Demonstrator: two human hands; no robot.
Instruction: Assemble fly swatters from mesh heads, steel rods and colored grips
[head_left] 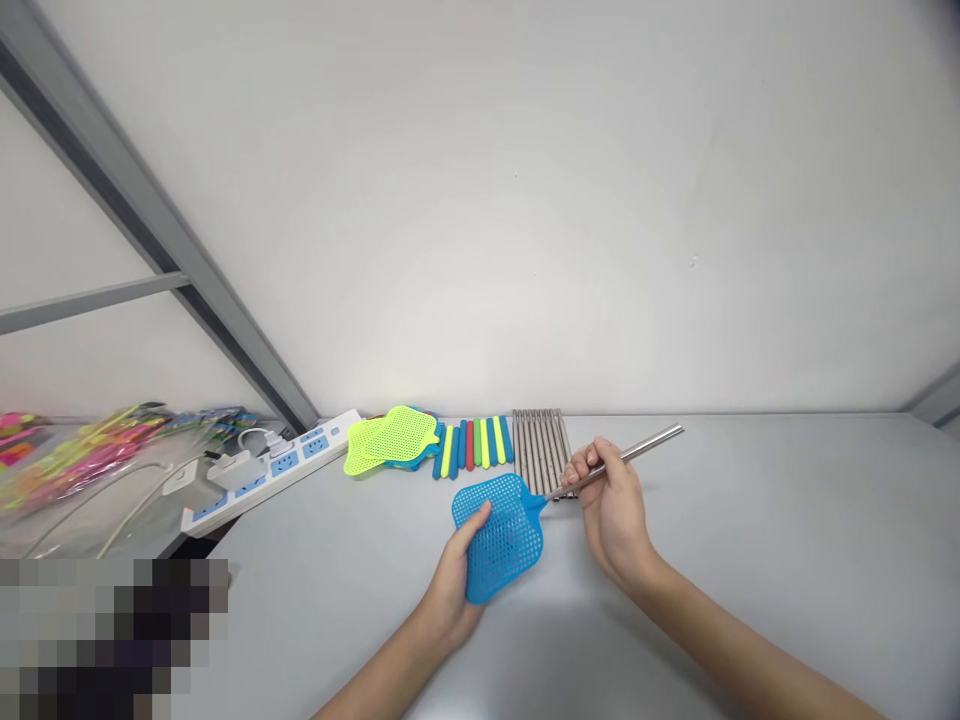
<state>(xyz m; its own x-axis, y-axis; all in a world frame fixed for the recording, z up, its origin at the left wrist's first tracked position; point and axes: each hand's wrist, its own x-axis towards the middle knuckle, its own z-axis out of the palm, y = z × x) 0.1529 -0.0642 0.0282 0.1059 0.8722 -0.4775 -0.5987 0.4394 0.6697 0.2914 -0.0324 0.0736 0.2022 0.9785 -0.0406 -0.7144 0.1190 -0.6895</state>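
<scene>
My left hand (459,575) is closed on a blue fly swatter head (504,535), thumb across its perforated face and the other fingers behind it. A metal rod (649,443) is gripped in my right hand (616,510), its thin end meeting the neck of the blue head. How deep the rod sits in the neck I cannot tell. Both are held above the grey table. Behind them lie a row of metal rods (536,445), a row of coloured handle grips (471,445) in blue, yellow, red and green, and a pile of swatter heads (401,435) with yellow ones on top.
A white power strip (277,470) with plugged-in adapters and cables lies along the left of the grey table (787,530). Plastic bags of colourful items (97,450) sit farther left. A grey metal frame (165,230) stands against the white wall.
</scene>
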